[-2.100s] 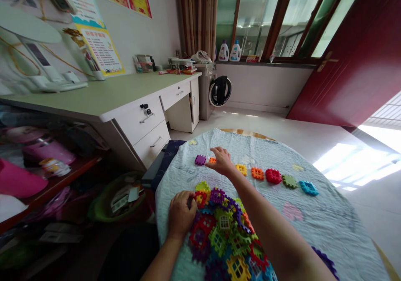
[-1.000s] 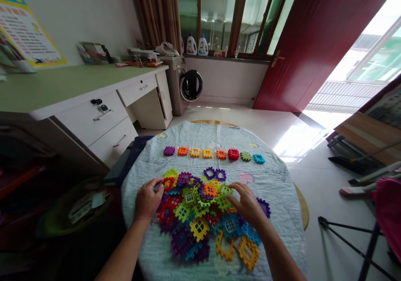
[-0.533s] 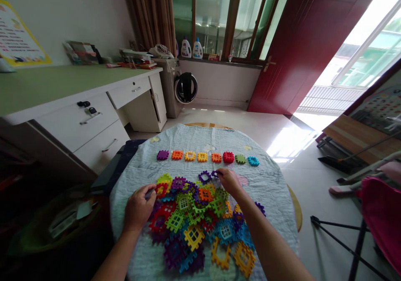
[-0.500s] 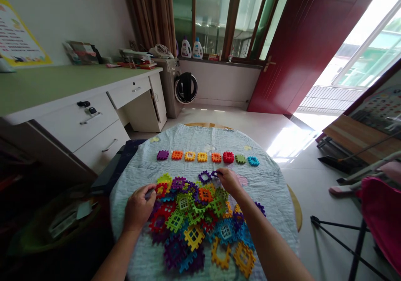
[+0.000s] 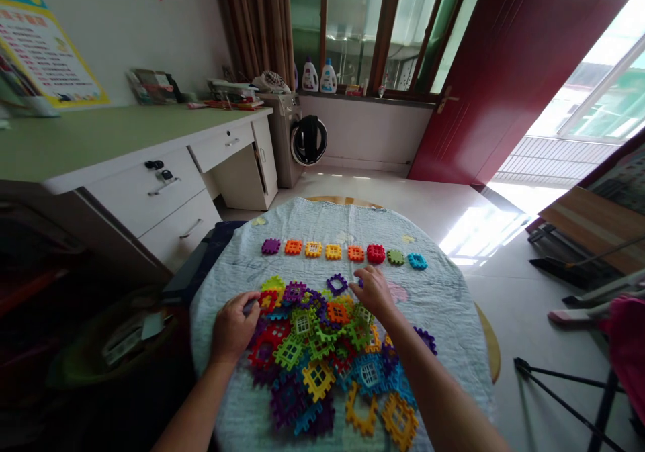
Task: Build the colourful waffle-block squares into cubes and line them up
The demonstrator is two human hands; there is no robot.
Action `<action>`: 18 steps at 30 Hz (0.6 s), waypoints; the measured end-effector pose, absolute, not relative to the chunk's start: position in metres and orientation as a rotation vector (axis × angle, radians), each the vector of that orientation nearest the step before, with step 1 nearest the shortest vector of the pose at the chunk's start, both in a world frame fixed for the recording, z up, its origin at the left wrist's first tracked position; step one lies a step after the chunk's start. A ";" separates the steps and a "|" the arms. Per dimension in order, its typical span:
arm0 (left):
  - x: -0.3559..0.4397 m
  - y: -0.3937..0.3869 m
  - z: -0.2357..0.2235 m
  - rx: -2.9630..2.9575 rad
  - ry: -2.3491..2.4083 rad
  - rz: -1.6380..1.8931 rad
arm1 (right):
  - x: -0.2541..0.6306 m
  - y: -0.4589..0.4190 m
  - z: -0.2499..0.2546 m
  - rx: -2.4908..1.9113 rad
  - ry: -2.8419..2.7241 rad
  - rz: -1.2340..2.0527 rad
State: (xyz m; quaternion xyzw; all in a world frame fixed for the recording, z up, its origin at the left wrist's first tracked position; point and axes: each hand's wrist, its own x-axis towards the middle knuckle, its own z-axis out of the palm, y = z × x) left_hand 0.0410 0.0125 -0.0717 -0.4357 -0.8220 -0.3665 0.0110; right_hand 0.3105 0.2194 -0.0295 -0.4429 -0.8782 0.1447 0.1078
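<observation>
A heap of coloured interlocking plastic tiles with toothed edges lies on the cloth. My left hand [image 5: 236, 326] is at the heap's left side, beside a red tile [image 5: 268, 301]. Its fingers curl around something greyish and dark that I cannot make out. Beyond the heap, my right hand [image 5: 373, 291] holds a dark purple tile [image 5: 361, 283] between thumb and fingers, most of it hidden. A purple ring-shaped tile [image 5: 336, 284] lies just left of that hand. An orange window tile [image 5: 337, 313] and a yellow window tile [image 5: 318, 379] show on the heap.
Farther back, a spaced row of tiles crosses the cloth, from a purple tile [image 5: 271, 246] to a blue tile [image 5: 417, 260]. The light blue tablecloth [image 5: 448, 318] covers a round table. A desk [image 5: 125, 126] stands left; a black-legged stand [image 5: 559, 381] is right.
The view has swung slightly left. My right hand has shifted a little right, away from the purple ring-shaped tile, and its tile is more hidden. My left hand stays beside the heap.
</observation>
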 end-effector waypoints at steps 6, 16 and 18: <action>0.045 0.012 -0.065 -1.343 -2.558 -1.169 | 0.264 0.206 -0.030 -1.410 -2.719 0.369; 0.045 0.011 -0.066 -1.336 -2.557 -1.174 | 0.272 0.217 -0.017 -1.311 -2.652 0.633; 0.045 0.011 -0.067 -1.341 -2.557 -1.171 | 0.289 0.224 -0.014 -1.297 -2.610 0.713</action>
